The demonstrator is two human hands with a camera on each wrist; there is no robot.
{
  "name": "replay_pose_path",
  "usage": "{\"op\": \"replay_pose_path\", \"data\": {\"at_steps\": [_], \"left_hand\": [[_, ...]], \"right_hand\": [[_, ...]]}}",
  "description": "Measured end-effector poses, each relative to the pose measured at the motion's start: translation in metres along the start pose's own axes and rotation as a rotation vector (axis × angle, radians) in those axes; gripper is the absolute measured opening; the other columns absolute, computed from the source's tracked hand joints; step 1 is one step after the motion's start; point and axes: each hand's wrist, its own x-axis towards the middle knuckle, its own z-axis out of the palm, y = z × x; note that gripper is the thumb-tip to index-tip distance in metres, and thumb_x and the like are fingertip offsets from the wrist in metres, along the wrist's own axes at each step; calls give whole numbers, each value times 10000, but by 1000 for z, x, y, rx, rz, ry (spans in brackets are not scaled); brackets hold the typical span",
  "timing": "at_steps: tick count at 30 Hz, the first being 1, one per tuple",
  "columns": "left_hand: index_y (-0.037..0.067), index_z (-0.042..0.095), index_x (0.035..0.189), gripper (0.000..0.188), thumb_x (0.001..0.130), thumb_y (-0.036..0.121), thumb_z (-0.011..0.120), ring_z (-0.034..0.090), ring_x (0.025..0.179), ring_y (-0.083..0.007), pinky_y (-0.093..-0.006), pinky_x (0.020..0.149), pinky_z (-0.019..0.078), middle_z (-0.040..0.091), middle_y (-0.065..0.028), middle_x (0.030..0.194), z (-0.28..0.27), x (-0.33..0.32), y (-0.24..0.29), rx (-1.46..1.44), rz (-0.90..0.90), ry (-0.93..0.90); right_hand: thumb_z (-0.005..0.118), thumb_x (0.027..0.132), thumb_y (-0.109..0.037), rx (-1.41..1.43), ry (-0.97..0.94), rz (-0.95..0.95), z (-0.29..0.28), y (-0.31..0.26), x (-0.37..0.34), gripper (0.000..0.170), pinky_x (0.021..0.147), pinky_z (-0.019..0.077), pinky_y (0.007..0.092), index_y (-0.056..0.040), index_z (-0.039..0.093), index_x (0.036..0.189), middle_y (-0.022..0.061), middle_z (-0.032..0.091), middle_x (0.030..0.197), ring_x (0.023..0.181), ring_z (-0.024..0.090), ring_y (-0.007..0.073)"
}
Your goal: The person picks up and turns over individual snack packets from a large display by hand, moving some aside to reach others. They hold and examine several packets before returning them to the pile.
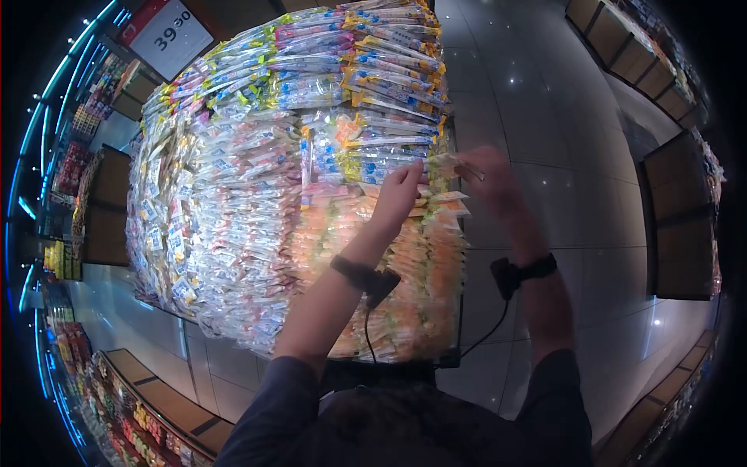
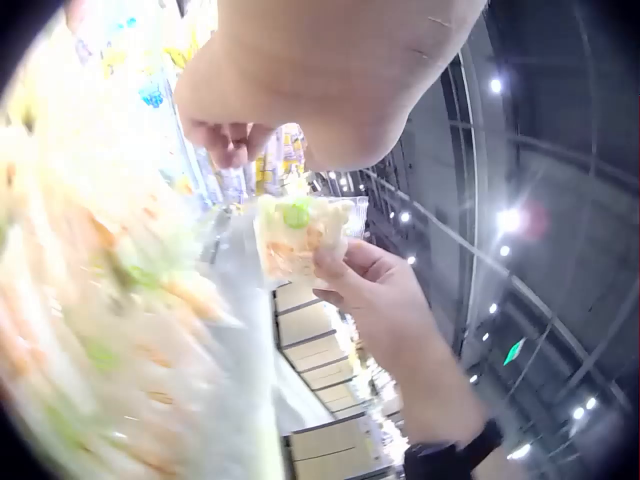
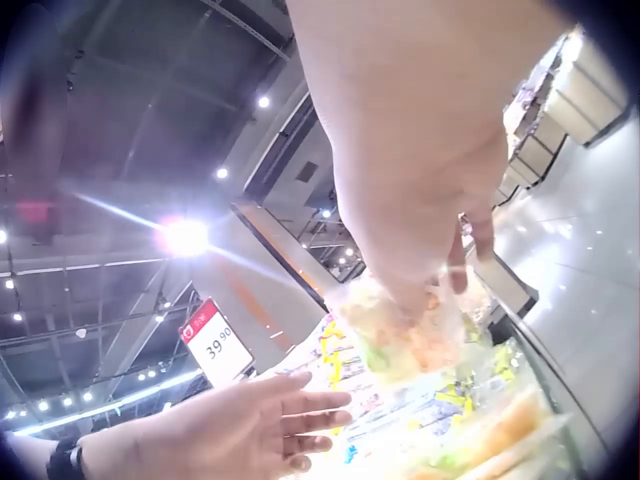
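My right hand (image 1: pixel 490 183) pinches a small clear packet (image 2: pixel 290 240) by its edge, over the right side of the heaped display. Orange and green pieces show through its plastic, and the packet (image 3: pixel 405 345) hangs below my fingers in the right wrist view. Close by on the left is my left hand (image 1: pixel 398 194), above the packets of the pile. Its fingers (image 3: pixel 315 425) reach out loosely with nothing between them in the right wrist view. Orange-tinted packets (image 1: pixel 373 265) lie in rows under my forearms. Beyond my hands are blue-and-yellow packets (image 1: pixel 389 132).
White packets (image 1: pixel 241 202) cover the heap's left side. A price sign (image 1: pixel 165 37) reading 39,90 stands at its far left corner. Tiled floor (image 1: pixel 537 202) runs along the right, with a brown display stand (image 1: pixel 681 218) beyond. Cables hang from both wrist cameras.
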Motion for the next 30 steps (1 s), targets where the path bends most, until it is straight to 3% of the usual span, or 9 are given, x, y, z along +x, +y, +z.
{"op": "replay_pose_path", "data": {"at_steps": [3,6,8,13,19,22,25,27,30], "left_hand": [[39,576,1351,439,1005,305,621,582,1257,-349,-503,1070,439,638,-171,1283,-21,9,-56,921,720,328],[60,572,1364,435,994,285,617,512,1332,-378,-566,1161,325,595,-170,1334,-31,1,-72,1189,844,194],[75,599,1329,420,986,316,623,521,1303,-359,-575,1175,298,621,-146,1278,-35,1,-80,1238,806,185],[97,648,1239,387,990,390,604,545,1231,-322,-583,1194,257,651,-117,1201,-37,-3,-71,1383,677,111],[25,612,1266,440,991,368,606,564,1180,-349,-473,1044,399,615,-147,1265,-33,-3,-80,1203,667,120],[38,551,1378,516,997,381,607,497,1307,-404,-513,1109,362,535,-210,1410,-32,-7,-87,1158,572,128],[70,473,1483,591,1013,408,588,346,1457,-457,-574,1178,282,378,-259,1565,-53,-25,-94,1070,688,181],[101,429,1531,619,1027,436,559,206,1530,-481,-622,1214,196,241,-274,1642,-64,-62,-76,1055,553,173],[104,440,1524,627,1019,459,553,186,1536,-485,-640,1212,185,238,-274,1641,-101,-144,-66,1100,382,239]], "right_hand": [[764,821,-63,-199,-118,126,8,7,0,266,857,555,399,-77,768,1086,129,723,1040,974,683,316],[759,829,-50,-178,-289,88,39,58,-14,243,824,565,382,-57,774,1072,137,733,1015,921,701,320],[749,841,-57,-82,-373,-18,53,71,-15,236,820,567,378,-57,776,1076,142,732,1010,914,707,320],[698,831,30,-12,-530,191,55,43,-7,367,823,565,389,-83,755,1176,154,738,1037,953,717,308],[675,859,-8,-39,-555,229,74,45,-9,408,831,550,417,-70,700,1262,203,714,1079,964,692,365],[640,882,-41,-92,-652,196,63,32,-4,372,884,536,422,-38,677,1252,219,698,1090,1009,675,377],[593,920,-87,-70,-489,72,60,45,-17,410,1068,444,442,-54,625,1328,207,630,1291,1241,567,398],[582,946,-113,-110,-434,20,51,32,-29,432,1135,396,457,-68,605,1375,199,595,1376,1335,507,410],[568,998,-179,-243,-388,78,28,3,-53,463,1220,278,499,-95,555,1453,173,511,1505,1471,349,426]]}}
